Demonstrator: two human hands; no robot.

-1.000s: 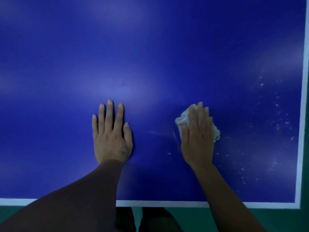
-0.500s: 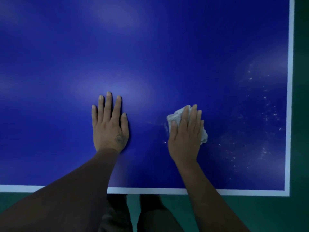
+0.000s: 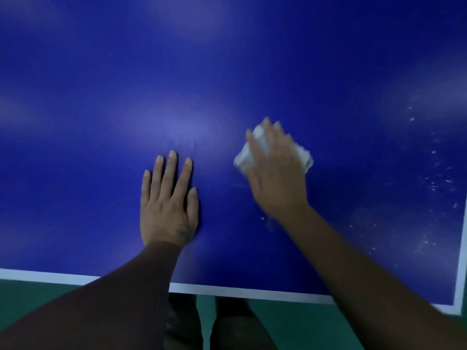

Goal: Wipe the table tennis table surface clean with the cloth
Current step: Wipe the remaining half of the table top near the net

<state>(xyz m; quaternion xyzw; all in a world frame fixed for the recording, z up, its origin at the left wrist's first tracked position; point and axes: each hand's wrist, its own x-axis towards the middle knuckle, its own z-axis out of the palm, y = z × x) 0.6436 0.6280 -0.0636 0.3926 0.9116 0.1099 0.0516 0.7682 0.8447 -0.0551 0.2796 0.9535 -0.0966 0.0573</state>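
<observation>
Green floor (image 3: 290, 322) shows below the near edge of the table tennis table (image 3: 227, 72), where a white border line (image 3: 240, 291) runs along that edge and turns up the right edge at the near right corner. Just in from the near edge, the left hand (image 3: 168, 205) lies flat on the blue surface, fingers straight and slightly spread, holding nothing; it looks placed there as a prop, taking the person's weight while they lean over the top. Beside it to the right and a little farther in, the right hand (image 3: 276, 170) presses a crumpled white cloth (image 3: 252, 152) down onto the surface, its fingers draped over the wad, which bulges out on both sides of the hand. That hand is blurred, so I cannot tell whether the fingers curl round the cloth or only bear flat on it; the blur suggests a wiping stroke under way. A few pale flecks (image 3: 264, 218) sit by the right wrist. Nearer the right edge, a scatter of white specks (image 3: 434, 183) runs from the near right corner toward the far side, so that strip probably still needs wiping. Beyond both hands the blue top stretches far and wide with nothing standing on it, giving open room for long strokes; only the right edge is close, where the cloth could slip off
</observation>
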